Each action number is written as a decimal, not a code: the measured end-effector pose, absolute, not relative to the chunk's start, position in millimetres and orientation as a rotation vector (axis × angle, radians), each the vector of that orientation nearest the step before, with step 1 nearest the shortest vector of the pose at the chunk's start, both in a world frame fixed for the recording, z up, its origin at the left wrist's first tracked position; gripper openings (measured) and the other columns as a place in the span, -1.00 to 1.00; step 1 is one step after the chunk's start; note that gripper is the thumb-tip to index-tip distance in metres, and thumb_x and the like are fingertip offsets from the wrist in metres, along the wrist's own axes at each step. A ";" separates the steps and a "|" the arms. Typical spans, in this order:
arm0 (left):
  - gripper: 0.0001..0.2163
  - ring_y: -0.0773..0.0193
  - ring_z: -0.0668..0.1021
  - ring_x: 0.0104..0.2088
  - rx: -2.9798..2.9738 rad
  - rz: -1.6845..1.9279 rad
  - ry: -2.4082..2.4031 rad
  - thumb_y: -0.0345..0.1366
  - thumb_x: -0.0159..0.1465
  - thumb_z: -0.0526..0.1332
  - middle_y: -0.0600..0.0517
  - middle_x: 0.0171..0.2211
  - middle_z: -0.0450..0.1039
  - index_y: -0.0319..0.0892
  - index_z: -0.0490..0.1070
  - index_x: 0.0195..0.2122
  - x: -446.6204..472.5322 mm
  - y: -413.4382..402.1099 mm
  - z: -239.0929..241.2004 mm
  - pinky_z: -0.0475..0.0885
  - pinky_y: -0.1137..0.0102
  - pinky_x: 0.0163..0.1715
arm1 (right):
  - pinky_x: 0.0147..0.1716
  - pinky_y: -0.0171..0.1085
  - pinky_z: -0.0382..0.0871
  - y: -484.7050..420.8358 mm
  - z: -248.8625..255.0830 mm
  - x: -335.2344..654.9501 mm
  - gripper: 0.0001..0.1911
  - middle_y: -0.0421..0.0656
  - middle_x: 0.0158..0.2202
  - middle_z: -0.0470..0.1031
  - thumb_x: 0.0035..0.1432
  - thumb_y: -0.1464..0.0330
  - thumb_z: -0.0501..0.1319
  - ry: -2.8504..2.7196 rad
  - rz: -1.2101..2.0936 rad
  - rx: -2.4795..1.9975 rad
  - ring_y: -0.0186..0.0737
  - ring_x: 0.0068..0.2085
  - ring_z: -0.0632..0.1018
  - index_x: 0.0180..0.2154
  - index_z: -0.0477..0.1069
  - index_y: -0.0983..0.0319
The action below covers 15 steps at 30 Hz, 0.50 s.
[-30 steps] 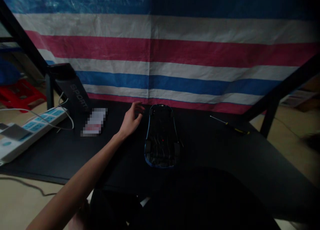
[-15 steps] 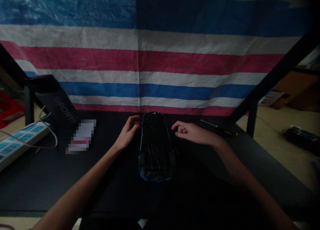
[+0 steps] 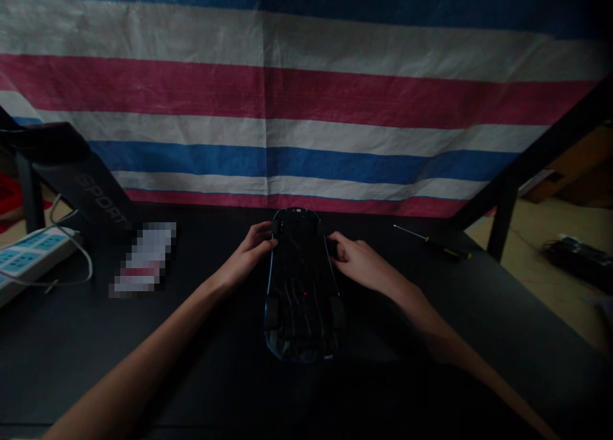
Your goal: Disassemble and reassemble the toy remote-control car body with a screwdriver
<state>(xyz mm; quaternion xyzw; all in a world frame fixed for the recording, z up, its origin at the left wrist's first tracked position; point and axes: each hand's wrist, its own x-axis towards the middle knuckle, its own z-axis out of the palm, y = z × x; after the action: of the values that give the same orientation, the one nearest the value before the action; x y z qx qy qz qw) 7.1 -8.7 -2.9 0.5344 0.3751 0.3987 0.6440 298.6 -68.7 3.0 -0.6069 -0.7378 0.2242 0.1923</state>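
Note:
A toy car [image 3: 299, 267] lies upside down on the black table, its dark underside facing up with a small red spot on it. Along its left edge, near the far wheel, my left hand [image 3: 251, 245] has the thumb and curled fingers against the side. My right hand [image 3: 357, 258] grips the opposite edge with bent fingers, some of them hidden in shadow. Off to the right of that hand lies a screwdriver [image 3: 447, 250] with a dark and yellow handle.
On the left stand a white power strip [image 3: 48, 245] with a cable and a dark bottle [image 3: 90, 178] marked SPORT. A blurred-out flat object [image 3: 148, 255] lies nearby. Behind the table [image 3: 211, 357] hangs a striped sheet [image 3: 335, 101], with a dark frame bar [image 3: 531, 146] at right.
My right hand has moved left, from beside the toy car onto its right edge. My left hand has closed in against the left side. The view has shifted slightly downward.

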 end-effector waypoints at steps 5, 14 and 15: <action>-0.52 -0.03 0.57 0.24 1.056 0.833 0.797 -0.24 0.28 0.42 -0.16 0.14 0.58 -0.13 0.43 0.22 6.3 -6.9 -1.8 0.37 0.04 0.37 | -0.15 -0.14 0.54 -56.0 20.8 307.2 -0.57 -0.09 -0.16 0.57 0.40 0.30 0.04 -1.767 0.555 -1.689 -0.15 -0.25 0.64 0.23 0.34 0.21; -0.40 0.00 0.56 0.28 1.032 0.747 0.703 -0.33 0.28 0.42 -0.18 0.25 0.53 -0.13 0.35 0.33 -0.1 -12.6 9.1 0.27 0.04 0.45 | 0.34 0.25 0.23 -20.3 97.7 191.7 -0.06 0.25 0.50 0.16 0.40 -0.23 -0.07 -2.107 0.320 -2.104 0.45 0.44 0.31 0.47 0.19 0.30; -0.40 0.01 0.55 0.28 1.044 0.746 0.696 -0.34 0.28 0.43 -0.18 0.27 0.51 -0.11 0.34 0.34 -1.3 -13.1 9.5 0.29 0.04 0.43 | 0.36 0.26 0.19 -15.7 99.5 182.1 -0.02 0.26 0.53 0.10 0.38 -0.26 -0.07 -2.135 0.323 -2.156 0.48 0.46 0.26 0.50 0.14 0.31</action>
<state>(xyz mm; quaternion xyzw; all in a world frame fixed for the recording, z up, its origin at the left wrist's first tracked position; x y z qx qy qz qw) -1.3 -13.1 9.5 0.4770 0.3179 0.3406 0.7453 182.1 -15.7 99.5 -0.7059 -0.6989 0.1056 0.0451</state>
